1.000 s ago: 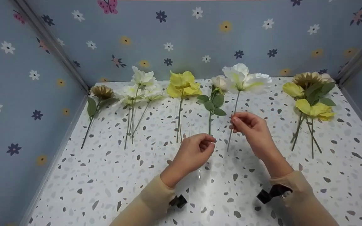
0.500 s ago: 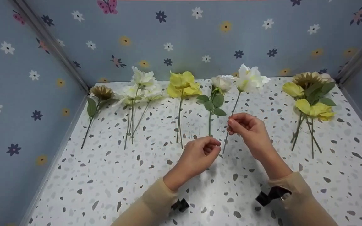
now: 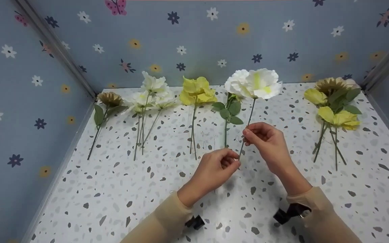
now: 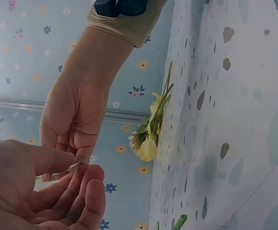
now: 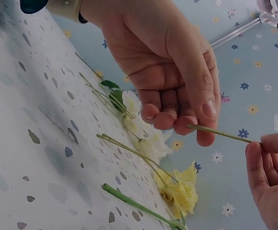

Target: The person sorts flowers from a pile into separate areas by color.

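Observation:
A white flower (image 3: 260, 84) with yellow streaks on its petals is held tilted over the table, its thin stem running down toward me. My right hand (image 3: 267, 145) pinches that stem partway down between thumb and fingertips. At the stem's lower end is my left hand (image 3: 214, 172), its thumb and curled fingers about the tip. The same stem (image 5: 229, 136) spans both hands in the right wrist view. In the left wrist view the stem's cut end (image 4: 76, 166) shows between my left thumb and fingers. Behind the held bloom lies a leafy-stemmed flower (image 3: 226, 114), its head hidden.
On the speckled table (image 3: 130, 206), from the left, lie a brown flower (image 3: 110, 99), several white flowers (image 3: 152, 94) and yellow flowers (image 3: 197, 91). A mixed bunch (image 3: 333, 101) of yellow and brown flowers lies at the right. A flower-patterned blue wall (image 3: 208, 40) stands behind.
The white flower has turned about its stem and shifted slightly left in my right hand. My left hand has moved right and a little toward me, up to the stem's lower end.

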`<state>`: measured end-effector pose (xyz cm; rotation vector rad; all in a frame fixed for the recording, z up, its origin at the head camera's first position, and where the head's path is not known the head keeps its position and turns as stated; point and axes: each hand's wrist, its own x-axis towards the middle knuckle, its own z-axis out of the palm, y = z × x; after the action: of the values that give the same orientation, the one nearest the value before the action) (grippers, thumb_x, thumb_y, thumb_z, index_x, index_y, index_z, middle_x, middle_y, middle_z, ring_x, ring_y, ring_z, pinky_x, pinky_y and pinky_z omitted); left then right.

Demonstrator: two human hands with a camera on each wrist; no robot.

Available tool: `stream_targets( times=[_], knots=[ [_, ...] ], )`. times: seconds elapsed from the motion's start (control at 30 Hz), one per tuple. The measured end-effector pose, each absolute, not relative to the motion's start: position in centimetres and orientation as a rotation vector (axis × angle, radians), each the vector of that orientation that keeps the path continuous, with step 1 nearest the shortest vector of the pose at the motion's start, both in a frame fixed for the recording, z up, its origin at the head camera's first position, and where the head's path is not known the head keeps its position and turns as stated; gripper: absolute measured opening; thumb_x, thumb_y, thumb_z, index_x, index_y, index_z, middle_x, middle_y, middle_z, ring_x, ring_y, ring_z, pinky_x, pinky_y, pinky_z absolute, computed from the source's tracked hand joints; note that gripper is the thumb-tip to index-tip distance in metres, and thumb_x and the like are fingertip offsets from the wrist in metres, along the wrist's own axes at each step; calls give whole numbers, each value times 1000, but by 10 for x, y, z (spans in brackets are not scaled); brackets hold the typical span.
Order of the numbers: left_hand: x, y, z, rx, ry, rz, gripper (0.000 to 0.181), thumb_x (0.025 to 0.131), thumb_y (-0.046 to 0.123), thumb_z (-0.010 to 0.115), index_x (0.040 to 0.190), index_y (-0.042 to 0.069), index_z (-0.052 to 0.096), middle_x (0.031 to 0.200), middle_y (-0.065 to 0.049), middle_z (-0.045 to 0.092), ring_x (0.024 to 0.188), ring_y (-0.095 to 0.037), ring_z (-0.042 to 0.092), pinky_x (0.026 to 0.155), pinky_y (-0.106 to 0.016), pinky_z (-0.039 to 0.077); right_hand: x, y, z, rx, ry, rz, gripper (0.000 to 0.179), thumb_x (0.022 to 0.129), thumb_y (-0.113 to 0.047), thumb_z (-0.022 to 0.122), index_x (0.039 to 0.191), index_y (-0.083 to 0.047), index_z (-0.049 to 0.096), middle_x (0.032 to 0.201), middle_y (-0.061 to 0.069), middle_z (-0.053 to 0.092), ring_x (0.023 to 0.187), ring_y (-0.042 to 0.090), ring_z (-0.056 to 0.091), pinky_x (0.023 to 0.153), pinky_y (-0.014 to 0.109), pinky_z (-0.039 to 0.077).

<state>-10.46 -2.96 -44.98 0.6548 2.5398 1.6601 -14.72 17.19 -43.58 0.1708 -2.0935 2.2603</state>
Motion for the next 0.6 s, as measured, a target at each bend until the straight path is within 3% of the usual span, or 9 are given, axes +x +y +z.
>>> stream_targets(
  times=[0.17,0.6],
  knots=[
    [-106,-29,-455,620,2537,1662,12,100,10,80,109,2,78,96,-4,78,82,-9,72,78,-24,61,-147,169,-440,161,-2088,2268,12,102,1,74,110,10,71,100,25,72,78,18,69,76,30,62],
    [-108,-30,-458,713,2613,1673,4,101,3,76,103,2,79,95,-6,78,81,-9,71,77,-22,61,-148,171,-439,157,-2115,2291,16,103,0,74,111,12,69,98,13,74,81,20,70,78,30,62]
  ],
)
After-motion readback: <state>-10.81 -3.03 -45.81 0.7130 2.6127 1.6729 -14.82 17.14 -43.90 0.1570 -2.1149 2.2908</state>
